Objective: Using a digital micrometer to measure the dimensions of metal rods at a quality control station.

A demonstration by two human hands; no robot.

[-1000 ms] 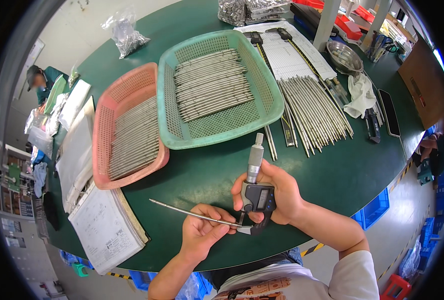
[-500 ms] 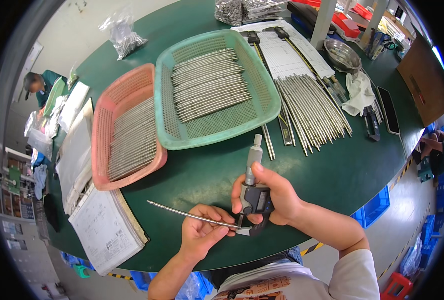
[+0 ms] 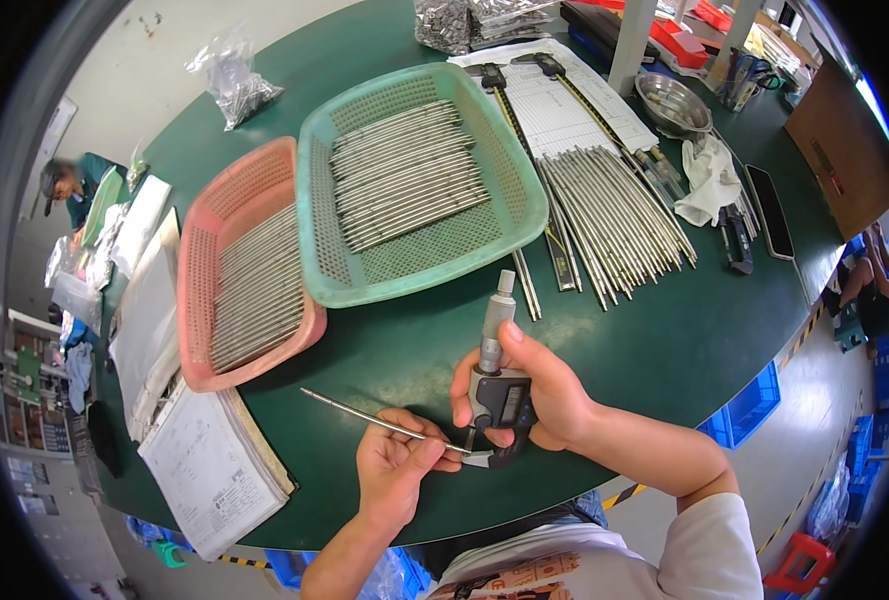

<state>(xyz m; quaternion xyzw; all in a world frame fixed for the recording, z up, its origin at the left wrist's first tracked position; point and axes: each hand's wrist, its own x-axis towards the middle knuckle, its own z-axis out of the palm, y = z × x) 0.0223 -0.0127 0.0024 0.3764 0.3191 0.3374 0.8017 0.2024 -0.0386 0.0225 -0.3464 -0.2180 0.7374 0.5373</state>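
Note:
My right hand [image 3: 545, 395] is closed around a digital micrometer [image 3: 506, 395], its grey thimble pointing up and its curved frame low. Pinched in my left hand [image 3: 397, 468] is a thin metal rod [image 3: 350, 409] that slants up to the left. The rod's right end sits at the micrometer's jaws; whether both faces touch it is too small to tell. Beyond my hands stands a green plastic basket [image 3: 420, 278] with rows of similar rods. A pink basket [image 3: 193, 300] to its left also holds rods. More rods [image 3: 620, 225] lie side by side on the table at the right.
Two calipers [image 3: 493, 78] lie by printed sheets [image 3: 577, 112] at the back. A metal bowl [image 3: 675, 104], a white cloth [image 3: 709, 180] and a phone [image 3: 771, 212] are at the right. An open binder [image 3: 215, 470] lies left. A person [image 3: 85, 185] sits at the far left.
The view has shifted slightly. My left hand and the rod have tilted a little, with the rod end still at the micrometer. My right hand keeps its grip.

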